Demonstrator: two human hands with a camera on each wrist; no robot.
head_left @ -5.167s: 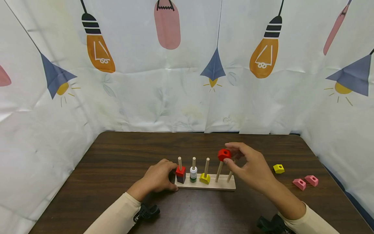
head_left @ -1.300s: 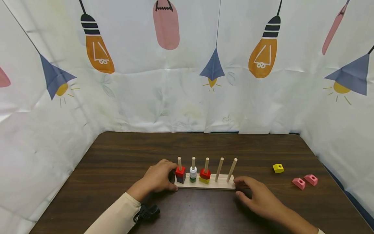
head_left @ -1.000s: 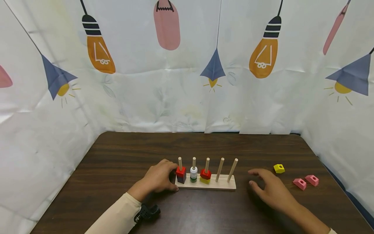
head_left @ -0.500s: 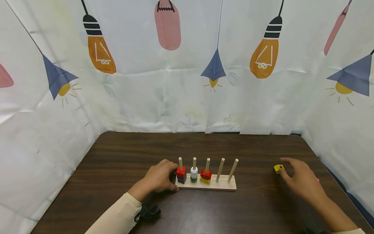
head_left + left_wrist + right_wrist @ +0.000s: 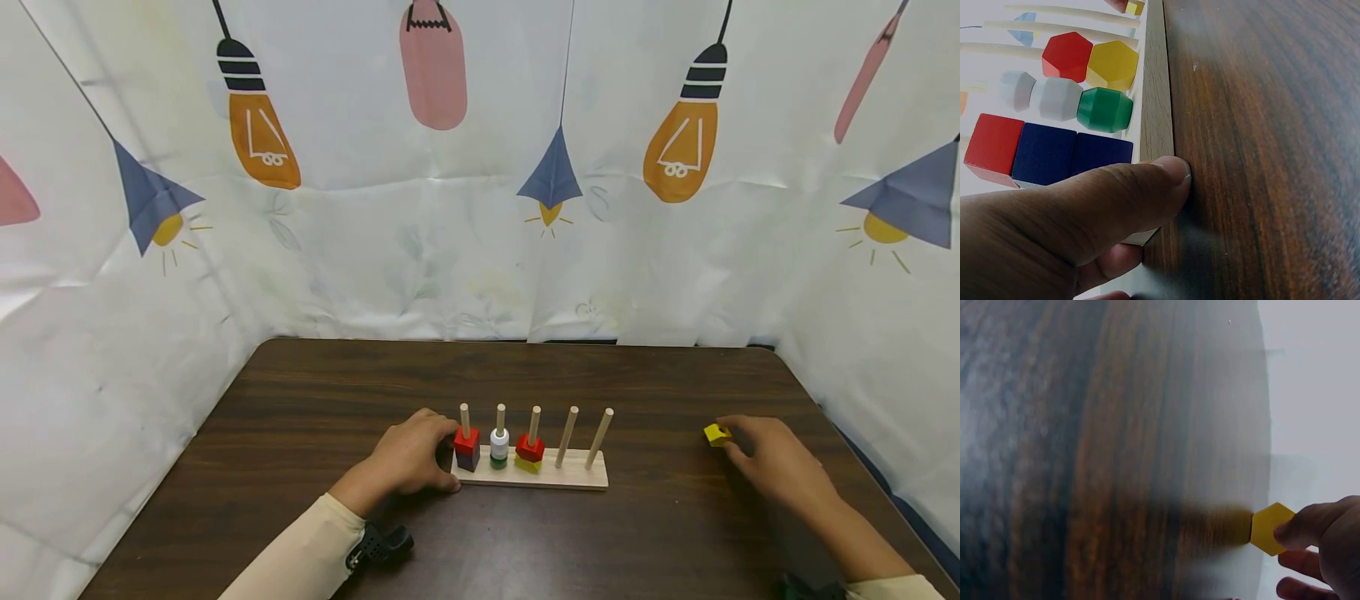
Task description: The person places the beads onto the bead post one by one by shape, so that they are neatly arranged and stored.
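My left hand (image 5: 408, 454) grips the left end of a wooden peg board (image 5: 573, 477), its thumb on the front edge. On the first peg, a red cube (image 5: 994, 144) tops dark blue cubes (image 5: 1044, 153). White beads (image 5: 1057, 99) over a green bead (image 5: 1105, 110) fill the second. The third carries a red hexagonal block (image 5: 529, 448) over a yellow one (image 5: 1112, 65). Far to the right, my right hand (image 5: 780, 462) pinches a loose yellow hexagonal block (image 5: 1266, 534) between thumb and fingers, low at the tabletop.
Two bare pegs (image 5: 567, 437) rise at the board's right end. The brown wooden table (image 5: 360, 375) ends at a printed white curtain (image 5: 480, 258) behind and at the sides. The pink blocks seen earlier are hidden behind my right hand.
Earlier, my right hand brought the red hexagonal block to the third peg and let go. It has since moved right and taken hold of the loose yellow block. My left hand stays on the board.
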